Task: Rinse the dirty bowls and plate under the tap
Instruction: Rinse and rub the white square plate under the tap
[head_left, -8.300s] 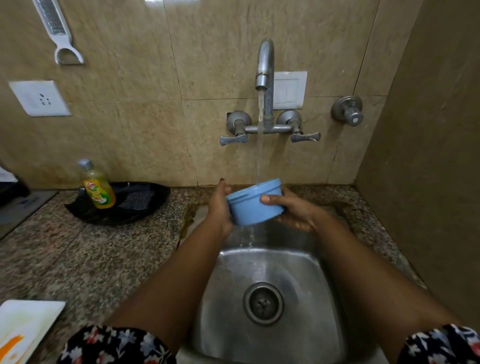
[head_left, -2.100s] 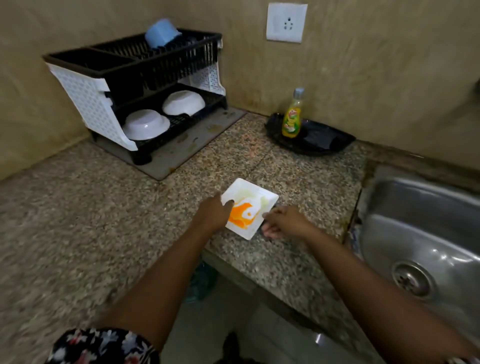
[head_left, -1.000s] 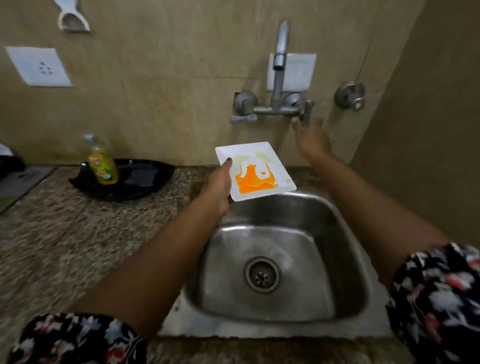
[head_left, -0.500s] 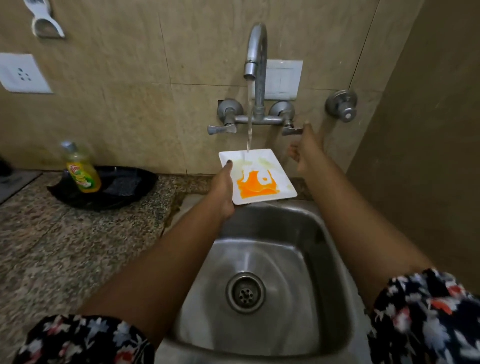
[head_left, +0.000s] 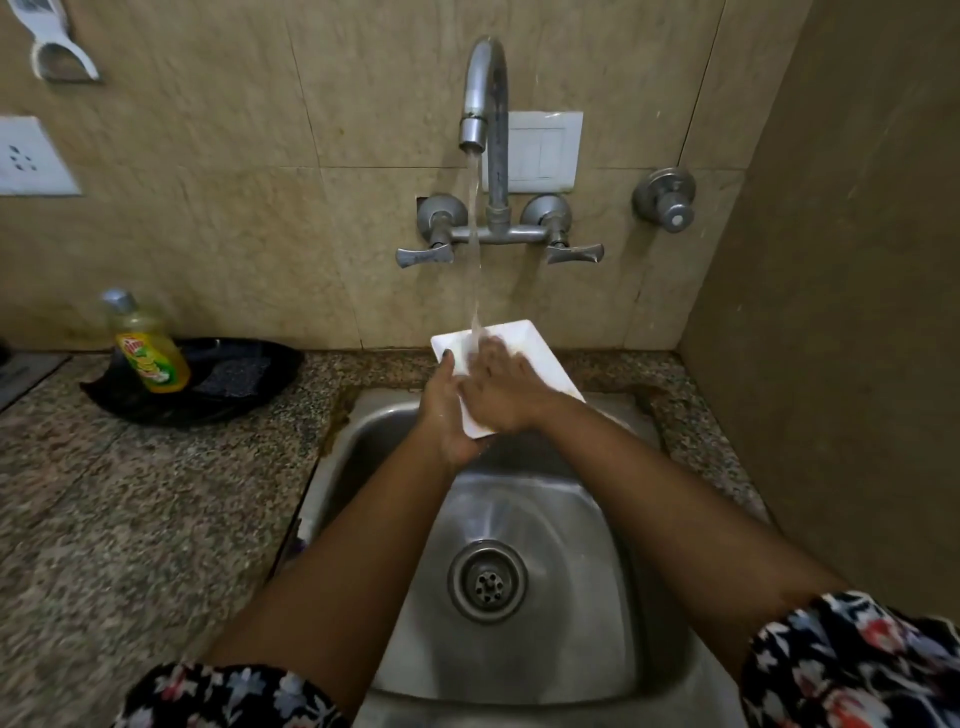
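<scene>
Over on the left, a yellow soap bottle (head_left: 148, 348) stands in a black tray (head_left: 244, 387) on the granite counter (head_left: 130, 519). The left hand (head_left: 441, 410) grips the white plate's (head_left: 535, 345) near-left corner, thumb on top. Water from the tap (head_left: 483, 104) lands on the plate, held over the sink (head_left: 519, 649). The right hand (head_left: 501, 392) lies flat on it, fingers (head_left: 485, 358) straight-ish, a bit blurry.

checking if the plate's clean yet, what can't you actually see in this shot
- Head view: the middle of the white plate is covered by the right hand, so any orange residue there is hidden.
- The plate's underside faces away; the left hand covers its near-left edge.
- The right hand's fingertips blur under the water stream.
</scene>
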